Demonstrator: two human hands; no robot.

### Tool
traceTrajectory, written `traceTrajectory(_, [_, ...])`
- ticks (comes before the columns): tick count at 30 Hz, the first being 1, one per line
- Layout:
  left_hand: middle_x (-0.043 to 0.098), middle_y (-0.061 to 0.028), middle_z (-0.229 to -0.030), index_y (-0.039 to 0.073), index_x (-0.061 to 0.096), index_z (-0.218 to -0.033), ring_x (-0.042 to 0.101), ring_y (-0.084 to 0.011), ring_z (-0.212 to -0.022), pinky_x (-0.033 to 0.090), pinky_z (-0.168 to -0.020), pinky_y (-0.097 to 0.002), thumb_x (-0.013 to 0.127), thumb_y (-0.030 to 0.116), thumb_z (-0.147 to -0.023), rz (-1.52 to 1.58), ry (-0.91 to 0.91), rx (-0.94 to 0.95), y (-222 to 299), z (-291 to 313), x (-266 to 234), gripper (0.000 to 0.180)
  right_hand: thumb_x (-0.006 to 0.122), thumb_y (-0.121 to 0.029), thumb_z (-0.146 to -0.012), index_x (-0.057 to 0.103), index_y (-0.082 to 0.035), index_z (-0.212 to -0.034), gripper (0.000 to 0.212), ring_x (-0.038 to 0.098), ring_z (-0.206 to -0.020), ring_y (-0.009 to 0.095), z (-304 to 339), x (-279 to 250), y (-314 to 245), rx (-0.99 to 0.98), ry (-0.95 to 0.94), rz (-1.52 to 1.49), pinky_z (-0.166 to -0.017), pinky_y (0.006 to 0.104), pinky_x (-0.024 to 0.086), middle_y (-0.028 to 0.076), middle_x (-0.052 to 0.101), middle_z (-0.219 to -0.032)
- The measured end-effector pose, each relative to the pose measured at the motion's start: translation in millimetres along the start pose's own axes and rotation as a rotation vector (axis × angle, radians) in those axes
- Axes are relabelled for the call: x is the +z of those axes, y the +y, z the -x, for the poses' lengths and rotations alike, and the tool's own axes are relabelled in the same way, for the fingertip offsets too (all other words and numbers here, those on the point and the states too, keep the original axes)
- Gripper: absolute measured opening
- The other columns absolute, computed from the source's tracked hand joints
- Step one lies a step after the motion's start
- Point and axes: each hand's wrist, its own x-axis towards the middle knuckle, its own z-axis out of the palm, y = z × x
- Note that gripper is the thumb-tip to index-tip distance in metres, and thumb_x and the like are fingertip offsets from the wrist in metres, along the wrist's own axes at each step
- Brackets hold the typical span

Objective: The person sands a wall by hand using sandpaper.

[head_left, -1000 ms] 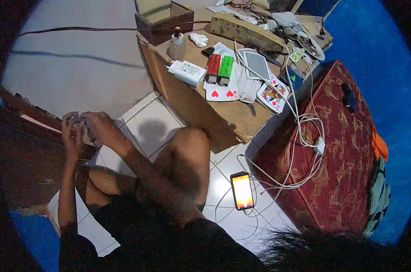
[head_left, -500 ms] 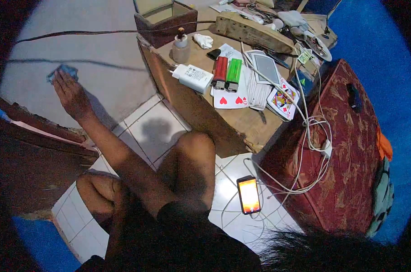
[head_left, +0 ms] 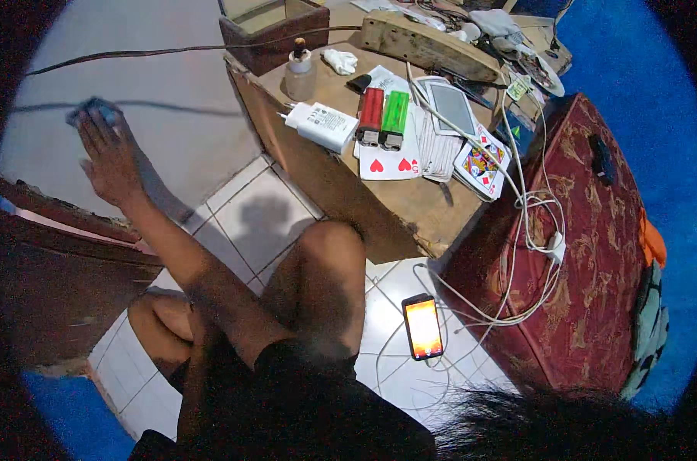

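Basically, pale wall (head_left: 172,81) at left, maroon cushion (head_left: 579,300) at right, wooden stand (head_left: 318,184) between. Left forearm (head_left: 196,376) at the lower edge; left hand hidden, can't say how it grips. Right hand (head_left: 114,165) at the wall, fingers extended, thumb spread away. Blue-grey cloth (head_left: 95,105) sits between those fingertips and the wall. Playing cards (head_left: 392,166) lie on the stand, red lighter (head_left: 371,111) and green lighter (head_left: 395,114) on top.

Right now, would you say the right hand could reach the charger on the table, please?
Probably yes: the charger lies uncovered by the edge of the table, and nothing visible blocks the way. The right hand is on the bluish cloth, so would likely leave that first.
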Motion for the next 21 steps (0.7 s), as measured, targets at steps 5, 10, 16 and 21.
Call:
traceTrajectory(5, [0.008, -0.0068, -0.176, 0.01, 0.015, -0.167, 0.008, -0.0262, -0.161, 0.001, -0.13, -0.053, 0.031, 0.046, -0.108, 0.041, 0.092, -0.093, 1.3, 26.1, -1.7, 0.07, 0.055, -0.036, -0.1, 0.029, -0.005, -0.162, 0.075, 0.02, -0.158, 0.029, 23.4, 28.0, 17.8, 0.11, -0.025, 0.057, -0.13, 0.0559, 0.006, 0.013, 0.026, -0.17])
traceTrajectory(10, [0.007, -0.0073, -0.176, 0.011, 0.016, -0.167, 0.007, -0.028, -0.161, 0.0, -0.13, -0.0517, 0.032, 0.046, -0.108, -0.042, 0.021, -0.155, 24.3, 75.6, -5.3, 0.071, 0.057, -0.036, -0.099, 0.027, -0.001, -0.162, 0.078, 0.018, -0.159, 0.031, 80.7, 51.3, 32.5, 0.183, -0.256, 0.001, -0.13, 0.0555, 0.008, 0.014, 0.025, -0.171])
traceTrajectory(16, [0.005, -0.0089, -0.176, 0.01, 0.012, -0.167, 0.005, -0.0293, -0.161, -0.001, -0.131, -0.0497, 0.033, 0.043, -0.108, -0.192, 0.303, 0.021, 32.1, 36.3, -7.7, 0.071, 0.056, -0.037, -0.099, 0.024, 0.003, -0.161, 0.081, 0.015, -0.159, 0.034, -5.9, 14.7, -10.5, 0.066, 0.014, -0.035, -0.13, 0.0531, 0.008, 0.019, 0.021, -0.171])
traceTrajectory(21, [0.002, -0.0128, -0.175, 0.006, 0.005, -0.167, 0.004, -0.0303, -0.161, -0.002, -0.131, -0.0478, 0.034, 0.039, -0.107, -0.048, 0.27, -0.107, 132.1, 26.4, -3.1, 0.075, 0.056, -0.037, -0.099, 0.022, 0.004, -0.162, 0.082, 0.014, -0.159, 0.034, 4.2, 76.9, -36.6, 0.029, -0.018, -0.168, -0.131, 0.0521, 0.008, 0.02, 0.021, -0.17])
